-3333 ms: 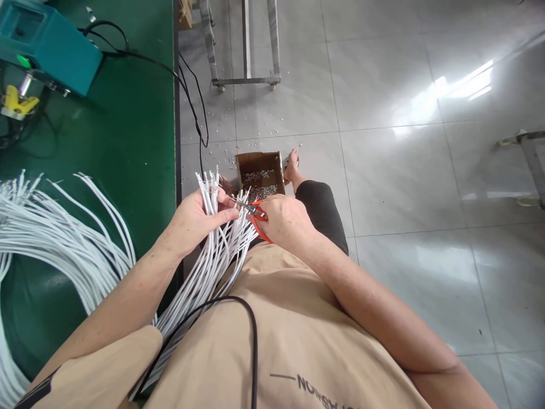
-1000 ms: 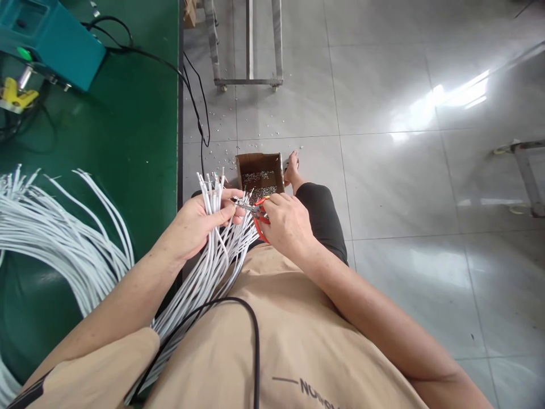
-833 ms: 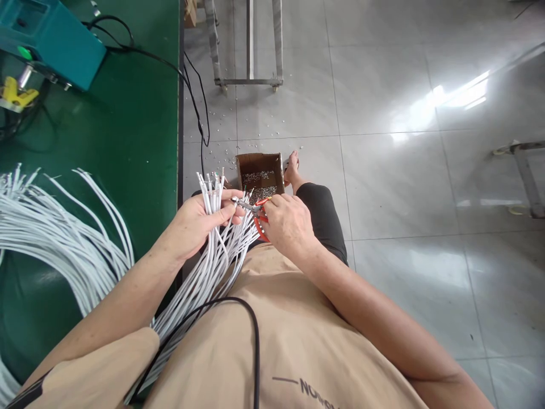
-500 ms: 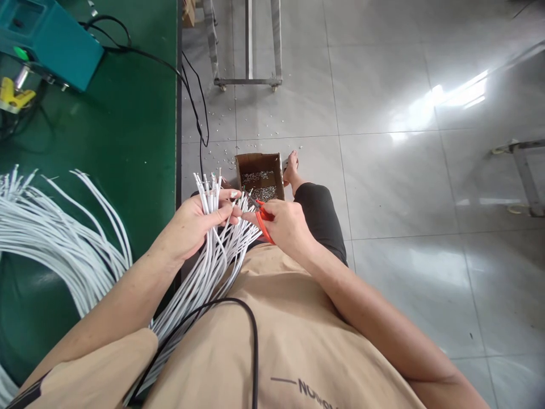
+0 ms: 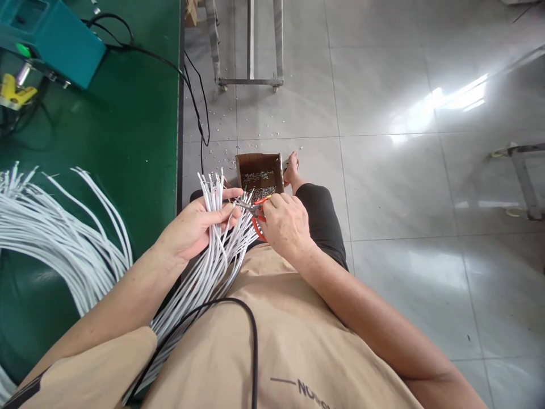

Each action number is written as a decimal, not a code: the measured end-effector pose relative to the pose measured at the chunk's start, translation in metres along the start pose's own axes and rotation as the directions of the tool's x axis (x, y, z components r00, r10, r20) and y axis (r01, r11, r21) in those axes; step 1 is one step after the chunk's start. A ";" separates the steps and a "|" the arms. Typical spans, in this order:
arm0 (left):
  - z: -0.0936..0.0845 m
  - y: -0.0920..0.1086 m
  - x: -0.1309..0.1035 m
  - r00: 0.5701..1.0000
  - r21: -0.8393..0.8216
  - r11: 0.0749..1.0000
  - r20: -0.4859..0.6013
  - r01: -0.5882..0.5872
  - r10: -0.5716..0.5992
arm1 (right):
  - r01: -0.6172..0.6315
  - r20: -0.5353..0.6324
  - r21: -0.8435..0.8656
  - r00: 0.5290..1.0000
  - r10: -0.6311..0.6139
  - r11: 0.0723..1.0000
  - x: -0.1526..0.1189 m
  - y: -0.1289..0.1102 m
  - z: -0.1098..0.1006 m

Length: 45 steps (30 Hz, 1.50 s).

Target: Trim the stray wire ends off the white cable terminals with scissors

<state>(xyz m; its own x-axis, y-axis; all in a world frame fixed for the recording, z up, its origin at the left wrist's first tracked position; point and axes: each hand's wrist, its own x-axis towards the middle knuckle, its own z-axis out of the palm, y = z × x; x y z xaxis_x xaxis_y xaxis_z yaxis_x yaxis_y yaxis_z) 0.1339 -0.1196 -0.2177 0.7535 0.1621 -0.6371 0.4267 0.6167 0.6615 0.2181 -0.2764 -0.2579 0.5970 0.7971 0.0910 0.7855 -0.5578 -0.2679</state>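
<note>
My left hand (image 5: 193,227) is closed around a bundle of white cables (image 5: 191,295), whose tips stick up above the fingers. Its thumb and index finger reach toward one cable end. My right hand (image 5: 286,222) grips red-handled cutters (image 5: 259,220), their metal jaws pointing left at the fingertips of my left hand. Whether the jaws touch a cable is too small to tell. Under both hands, an open cardboard box (image 5: 281,170) with small clippings inside stands on the floor.
A second bunch of white cables (image 5: 63,244) lies on the green table (image 5: 140,113) at left, below a teal machine (image 5: 63,42). A metal frame on wheels (image 5: 251,81) stands ahead. Clippings dot the floor, and a black cord hangs off the table edge.
My right hand has turned over the cutters, so its back now faces up and the jaws are closer to my left fingertips. My left hand has shifted slightly right with the cables.
</note>
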 end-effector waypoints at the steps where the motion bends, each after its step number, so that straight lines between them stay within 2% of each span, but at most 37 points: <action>1: 0.000 0.000 0.000 1.000 -0.002 1.000 0.001 0.001 -0.001 | -0.002 0.018 0.005 1.000 0.002 1.000 0.000 0.000 0.001; 6: -0.003 -0.002 0.002 1.000 0.009 1.000 0.004 -0.008 0.008 | -0.023 0.089 0.058 0.996 0.018 0.998 0.000 0.001 0.001; 9: -0.003 -0.001 0.002 1.000 0.036 0.999 -0.012 -0.019 0.019 | -0.147 0.124 0.249 0.985 0.119 0.957 0.004 0.003 -0.005; 11: -0.002 -0.001 0.002 0.999 0.081 0.996 -0.032 -0.032 0.035 | -0.282 0.167 0.486 0.959 0.229 0.827 0.010 0.004 -0.011; 13: 0.000 -0.001 0.001 0.997 0.133 0.990 -0.049 -0.044 0.051 | -0.384 0.251 0.701 0.922 0.297 0.601 0.018 0.002 -0.019; 16: 0.002 -0.002 0.000 0.995 0.179 0.981 -0.053 -0.080 0.090 | -0.460 0.410 0.839 0.886 0.216 0.292 0.027 -0.004 -0.026; 18: 0.002 -0.003 0.000 0.993 0.196 0.976 -0.045 -0.100 0.110 | -0.479 0.458 0.859 0.877 0.147 0.178 0.028 -0.008 -0.025; 20: 0.002 -0.002 0.000 0.993 0.206 0.974 -0.046 -0.098 0.110 | -0.449 0.412 0.877 0.886 0.212 0.172 0.026 -0.011 -0.022; 22: 0.003 0.000 0.000 0.993 0.203 0.975 -0.063 -0.085 0.100 | -0.382 0.274 0.886 0.889 0.368 0.262 0.024 -0.012 -0.021; 24: 0.005 0.002 -0.001 0.993 0.203 0.976 -0.071 -0.082 0.098 | -0.318 0.132 0.873 0.885 0.447 0.371 0.025 -0.012 -0.023; 26: 0.007 0.002 -0.002 0.992 0.203 0.975 -0.062 -0.093 0.107 | -0.258 0.057 0.855 0.909 0.413 0.450 0.030 -0.013 -0.028; 28: 0.007 -0.001 -0.003 0.990 0.200 0.972 -0.053 -0.120 0.133 | -0.208 0.031 0.841 0.940 0.339 0.499 0.037 -0.016 -0.034; 31: 0.007 -0.005 -0.002 0.985 0.221 0.963 -0.044 -0.152 0.166 | -0.205 0.060 0.803 0.962 0.267 0.559 0.048 -0.020 -0.038; 33: 0.007 -0.006 -0.002 0.985 0.240 0.958 -0.040 -0.156 0.171 | -0.247 0.112 0.788 0.958 0.263 0.563 0.052 -0.020 -0.036; 35: 0.007 -0.004 -0.002 0.983 0.233 0.959 -0.056 -0.160 0.177 | -0.315 0.187 0.824 0.936 0.299 0.471 0.052 -0.019 -0.034; 38: 0.006 0.000 -0.001 0.970 0.232 0.955 -0.111 -0.185 0.215 | -0.437 0.352 0.877 0.868 0.350 0.201 0.046 -0.015 -0.030; 40: 0.005 0.000 0.000 0.949 0.300 0.928 -0.150 -0.223 0.276 | -0.475 0.428 0.878 0.835 0.346 0.058 0.042 -0.016 -0.030; 43: 0.004 -0.002 0.002 0.904 0.408 0.871 -0.201 -0.272 0.376 | -0.468 0.451 0.883 0.836 0.313 -0.023 0.040 -0.021 -0.031; 45: 0.003 -0.002 0.003 0.899 0.411 0.870 -0.213 -0.272 0.382 | -0.463 0.453 0.886 0.846 0.283 -0.031 0.040 -0.024 -0.033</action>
<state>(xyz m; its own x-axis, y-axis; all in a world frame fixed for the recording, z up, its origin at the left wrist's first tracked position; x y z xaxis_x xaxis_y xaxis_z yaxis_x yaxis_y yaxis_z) 0.1365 -0.1229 -0.2199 0.7344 0.5450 -0.4046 0.3717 0.1759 0.9115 0.2284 -0.2389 -0.2165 0.6537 0.6206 -0.4330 -0.4454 -0.1471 -0.8832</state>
